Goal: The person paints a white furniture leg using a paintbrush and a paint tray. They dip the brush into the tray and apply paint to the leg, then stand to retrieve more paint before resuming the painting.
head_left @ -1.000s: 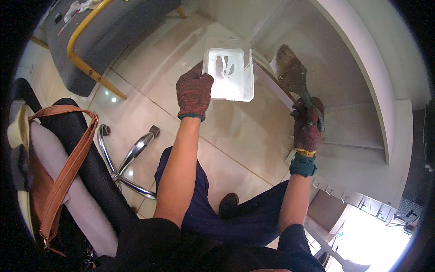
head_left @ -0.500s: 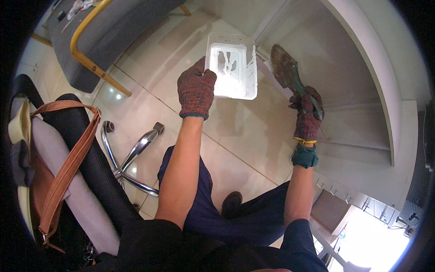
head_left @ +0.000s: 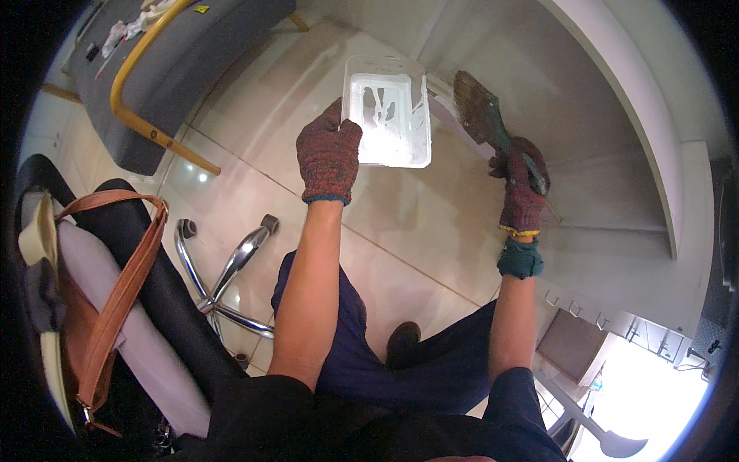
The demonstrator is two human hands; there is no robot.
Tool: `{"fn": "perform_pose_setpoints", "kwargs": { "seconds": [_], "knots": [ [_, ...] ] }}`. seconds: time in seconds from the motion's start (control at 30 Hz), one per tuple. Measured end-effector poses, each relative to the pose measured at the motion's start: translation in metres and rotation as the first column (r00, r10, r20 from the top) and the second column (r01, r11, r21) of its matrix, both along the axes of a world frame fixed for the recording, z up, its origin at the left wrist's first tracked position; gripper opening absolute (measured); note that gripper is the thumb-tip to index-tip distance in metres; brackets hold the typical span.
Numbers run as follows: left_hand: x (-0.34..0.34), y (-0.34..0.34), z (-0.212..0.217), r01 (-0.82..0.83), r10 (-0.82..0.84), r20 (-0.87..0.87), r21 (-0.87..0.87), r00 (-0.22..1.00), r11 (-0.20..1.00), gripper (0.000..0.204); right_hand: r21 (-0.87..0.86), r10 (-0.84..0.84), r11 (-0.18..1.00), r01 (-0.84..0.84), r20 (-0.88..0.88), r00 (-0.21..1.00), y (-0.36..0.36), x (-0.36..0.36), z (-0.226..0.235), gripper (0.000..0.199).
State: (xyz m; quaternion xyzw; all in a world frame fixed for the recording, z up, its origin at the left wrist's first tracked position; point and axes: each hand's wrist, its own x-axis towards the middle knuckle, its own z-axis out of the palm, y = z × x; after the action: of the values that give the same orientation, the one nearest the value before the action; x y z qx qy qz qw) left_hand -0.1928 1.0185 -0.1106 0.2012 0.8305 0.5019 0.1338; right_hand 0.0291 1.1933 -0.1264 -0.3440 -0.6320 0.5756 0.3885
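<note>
Here, the red-gloved left hand (head_left: 329, 158) grips the left edge of a clear rectangular plastic tub (head_left: 385, 65) above beige floor tiles (head_left: 400, 254). Across a gap, the red-gloved right hand (head_left: 525, 175) clasps a brown-bristled, green-handled brush (head_left: 476, 108) near a pale panel (head_left: 581, 131).

Free passage ran above the tiled floor (head_left: 412, 231) between the plastic tub (head_left: 389, 146) and the wide brush (head_left: 479, 112), but white panelling (head_left: 593, 146) bounded the right, and a chrome chair base (head_left: 242, 258) obstructed the lower left.
</note>
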Motion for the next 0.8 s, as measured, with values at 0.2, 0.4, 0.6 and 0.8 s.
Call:
{"fn": "perform_pose_setpoints", "kwargs": {
  "seconds": [0.2,0.4,0.6,0.8],
  "knots": [
    [0.002,0.0,0.003,0.005,-0.005,-0.023,-0.001,1.0,1.0,0.043,0.009,-0.058,0.998,0.058,0.014,0.998,-0.003,0.044,0.003,0.035],
    [0.005,0.005,0.003,-0.004,0.003,0.034,0.044,0.999,0.999,0.041,0.035,-0.056,0.998,0.058,-0.045,0.997,-0.006,0.015,0.007,0.034],
    [0.005,0.006,0.001,0.008,-0.008,-0.016,0.009,1.0,1.0,0.041,0.049,0.0,0.999,0.0,-0.001,1.0,-0.001,-0.007,0.006,0.028],
    [0.004,0.004,0.0,0.004,-0.005,0.019,0.058,1.0,0.998,0.044,0.017,-0.042,0.999,0.042,0.011,0.999,-0.004,0.009,0.014,0.024]
  ]
}}
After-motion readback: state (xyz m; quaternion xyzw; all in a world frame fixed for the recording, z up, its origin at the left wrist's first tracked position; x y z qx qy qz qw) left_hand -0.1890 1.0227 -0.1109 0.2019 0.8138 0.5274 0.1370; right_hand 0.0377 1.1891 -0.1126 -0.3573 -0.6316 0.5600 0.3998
